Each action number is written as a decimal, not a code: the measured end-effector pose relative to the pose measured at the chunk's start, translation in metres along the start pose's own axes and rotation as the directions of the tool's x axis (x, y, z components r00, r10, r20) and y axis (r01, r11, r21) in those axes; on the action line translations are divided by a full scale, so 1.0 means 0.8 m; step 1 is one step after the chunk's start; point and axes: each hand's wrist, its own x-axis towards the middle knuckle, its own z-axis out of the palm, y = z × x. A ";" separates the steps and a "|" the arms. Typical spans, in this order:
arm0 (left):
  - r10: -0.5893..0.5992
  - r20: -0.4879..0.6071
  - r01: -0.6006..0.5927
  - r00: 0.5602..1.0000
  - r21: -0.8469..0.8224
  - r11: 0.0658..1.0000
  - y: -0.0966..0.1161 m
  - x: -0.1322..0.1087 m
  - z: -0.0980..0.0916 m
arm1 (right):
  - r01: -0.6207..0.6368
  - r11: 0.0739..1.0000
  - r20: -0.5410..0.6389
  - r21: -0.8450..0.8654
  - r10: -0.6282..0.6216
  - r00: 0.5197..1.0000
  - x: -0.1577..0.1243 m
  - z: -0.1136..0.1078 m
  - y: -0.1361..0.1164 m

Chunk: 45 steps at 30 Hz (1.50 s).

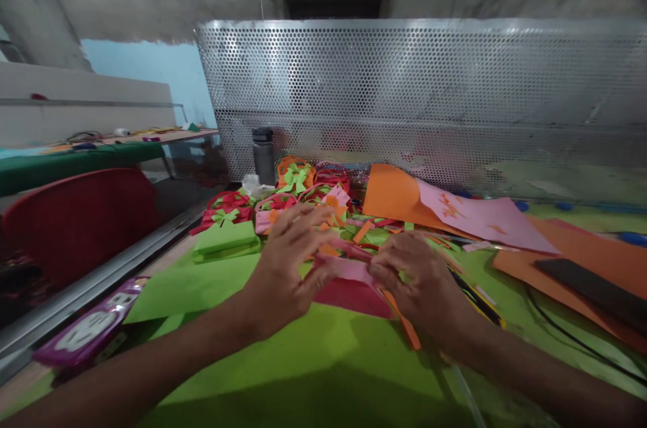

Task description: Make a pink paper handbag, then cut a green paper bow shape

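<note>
backdrop: perforated metal screen stands across the far edge of the craft table, a grey bottle upright against it
head view, surface: big green sheet lies nearest the person, with a heap of cut paper shapes behind it and an orange sheet and pink sheet off to the right
pink paper strip: held just above a red sheet, between the two hands, its long axis running left to right
left hand: thumb and forefinger closed on the strip's left end, the other fingers fanned out above it
right hand: fingers curled down and pinched on the strip's right end
relation: both hands sit equally near, one at each end, so the strip spans the gap between them
edges: purple packet at far left, black cable trailing at right
</note>
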 end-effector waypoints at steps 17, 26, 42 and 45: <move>-0.543 0.488 0.613 0.684 -0.787 0.064 -0.012 -0.022 0.042 | -0.397 0.780 0.149 0.484 0.373 0.916 0.007 0.006 0.011; -0.618 0.426 0.619 0.660 -0.775 0.126 -0.008 -0.021 0.040 | -0.357 0.784 0.188 0.508 0.303 0.934 0.003 0.008 0.007; -0.637 0.403 0.535 0.657 -0.845 0.016 0.002 -0.020 0.044 | -0.115 0.991 0.014 0.061 0.115 0.993 -0.011 0.018 -0.009; -0.618 0.403 0.503 0.675 -0.864 -0.015 0.003 -0.021 0.045 | -0.078 0.997 -0.011 0.031 0.078 0.997 -0.010 0.018 -0.005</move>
